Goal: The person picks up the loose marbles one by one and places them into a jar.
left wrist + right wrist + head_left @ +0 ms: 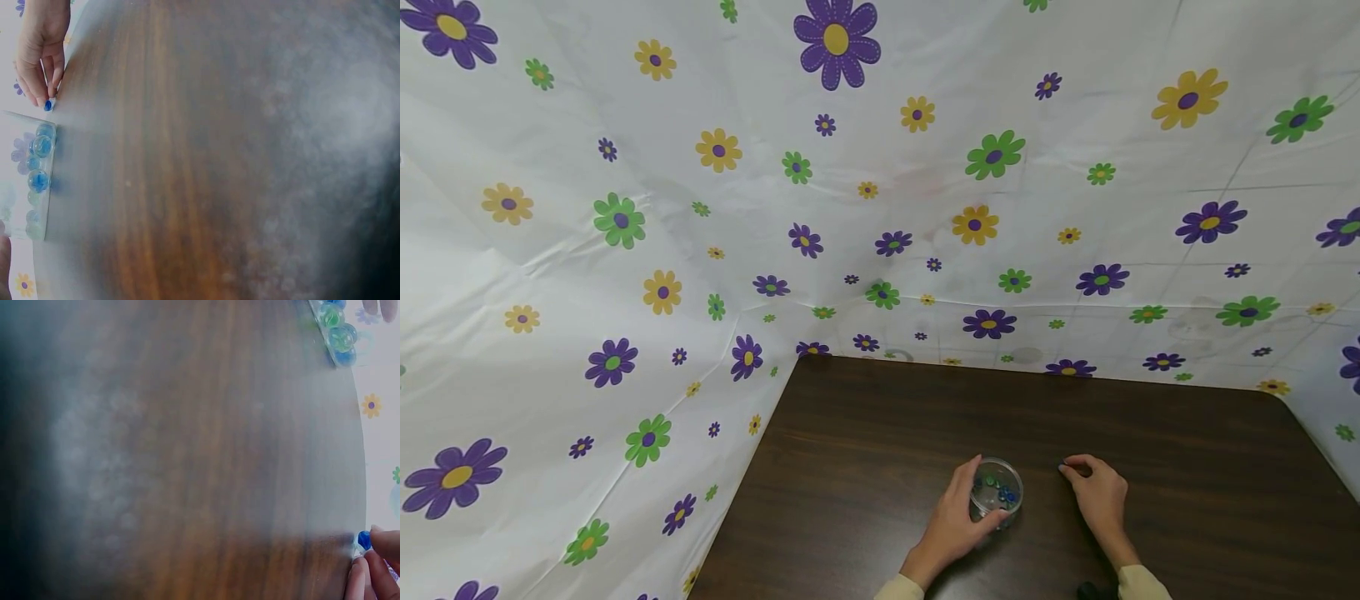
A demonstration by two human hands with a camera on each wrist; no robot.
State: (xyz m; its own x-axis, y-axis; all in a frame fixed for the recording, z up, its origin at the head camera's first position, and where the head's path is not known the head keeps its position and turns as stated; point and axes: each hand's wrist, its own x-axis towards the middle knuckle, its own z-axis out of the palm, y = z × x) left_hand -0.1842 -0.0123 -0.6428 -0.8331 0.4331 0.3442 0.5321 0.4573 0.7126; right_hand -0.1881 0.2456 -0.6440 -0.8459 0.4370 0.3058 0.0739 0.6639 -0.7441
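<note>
My left hand [951, 525] grips a clear round dish [998, 461] from its left side, with thumb and fingers spread around the wall. Blue marbles [39, 181] and green marbles [342, 339] lie at the bottom of this dish. To the right of it and apart from it, my right hand [1097, 496] pinches a small blue marble [364, 539] between thumb and fingertips, low over the tabletop. The left wrist view also shows that blue marble [48, 105] at the right hand's fingertips, while only a bit of my left hand [4, 269] appears at the edge.
A dark brown wooden table [880, 433] lies under both hands. Behind it and at the sides hangs a white sheet [850, 200] printed with purple, green and yellow flowers. A small dark object [1088, 591] shows at the bottom edge, beside the right sleeve.
</note>
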